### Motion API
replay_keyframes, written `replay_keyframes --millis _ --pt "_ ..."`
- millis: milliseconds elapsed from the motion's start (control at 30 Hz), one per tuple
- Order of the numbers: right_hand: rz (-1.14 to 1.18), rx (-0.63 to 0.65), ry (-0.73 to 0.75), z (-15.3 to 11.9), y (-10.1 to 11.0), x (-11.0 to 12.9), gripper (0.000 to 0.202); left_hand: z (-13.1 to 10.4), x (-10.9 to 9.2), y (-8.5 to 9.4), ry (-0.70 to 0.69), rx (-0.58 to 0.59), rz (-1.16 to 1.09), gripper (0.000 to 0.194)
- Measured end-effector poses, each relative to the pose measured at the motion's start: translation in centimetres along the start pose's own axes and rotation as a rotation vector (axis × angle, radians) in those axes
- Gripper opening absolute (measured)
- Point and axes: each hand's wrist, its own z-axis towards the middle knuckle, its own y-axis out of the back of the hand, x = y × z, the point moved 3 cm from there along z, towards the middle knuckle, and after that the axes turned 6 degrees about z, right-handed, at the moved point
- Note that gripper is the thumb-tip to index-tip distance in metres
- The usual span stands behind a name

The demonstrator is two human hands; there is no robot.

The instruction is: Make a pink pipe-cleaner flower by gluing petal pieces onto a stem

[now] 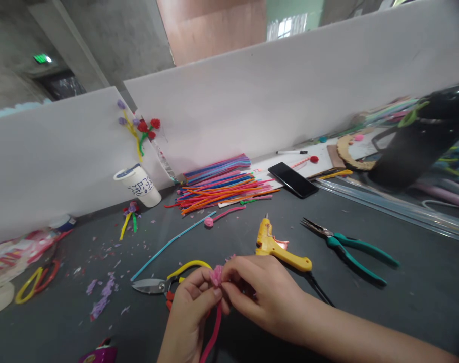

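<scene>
A pink pipe-cleaner flower (pixel 216 276) with a darker pink stem (pixel 213 337) hanging down is pinched between the thumb and fingers of my left hand (pixel 194 302). From the other side, my right hand (pixel 262 290) closes its thumb and fingertips on the flower's edge. Just beyond my left hand lie shears (pixel 151 286) with yellow and red handles. A yellow glue gun (pixel 280 249) rests beyond my right hand, its black cord running partly behind the wrist. Farther off, a smaller pink flower (pixel 209 222) on a stem lies by a blue pipe cleaner (pixel 172 245).
Loose pipe cleaners (pixel 218 186) are piled against the white partition (pixel 252 101). Green-handled pliers (pixel 350 249), a phone (pixel 293 179) and a large black jug (pixel 411 146) are to the right. A paper cup (pixel 140 186), scissors (pixel 35 285) and purple scraps (pixel 105 295) are left.
</scene>
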Motion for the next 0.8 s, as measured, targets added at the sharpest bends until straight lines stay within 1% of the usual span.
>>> replay_keyframes --millis 500,667,800 --pt "-0.005 -0.005 0.004 0.08 -0.03 0.25 0.008 0.13 0.12 0.22 0.011 0.009 0.019 0.016" --pt "0.009 -0.008 0.006 -0.03 0.02 0.19 0.007 0.04 0.11 0.17 0.007 -0.008 0.014 0.015" --pt "0.005 0.001 0.008 -0.03 -0.04 0.12 0.006 0.09 0.20 0.17 -0.007 0.007 0.003 0.015"
